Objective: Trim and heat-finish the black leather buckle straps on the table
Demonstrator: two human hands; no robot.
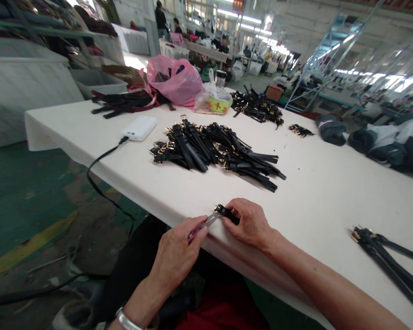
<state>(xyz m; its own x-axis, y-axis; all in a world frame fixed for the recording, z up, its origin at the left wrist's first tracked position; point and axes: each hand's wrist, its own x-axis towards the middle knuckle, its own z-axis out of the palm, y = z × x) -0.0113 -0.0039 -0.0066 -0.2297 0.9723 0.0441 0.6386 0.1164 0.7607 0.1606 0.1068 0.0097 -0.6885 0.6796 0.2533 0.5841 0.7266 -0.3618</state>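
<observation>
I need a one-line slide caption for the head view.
Left hand holds a slim tool to a black strap held by the right hand at the table edge.

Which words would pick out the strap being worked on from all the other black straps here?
Start at the white table and go to its near edge, where two hands meet. The right hand pinches a short black strap, and the left hand holds a slim tool to its end. Unlike the heaped straps at mid-table, it is single and in hand.
</observation>
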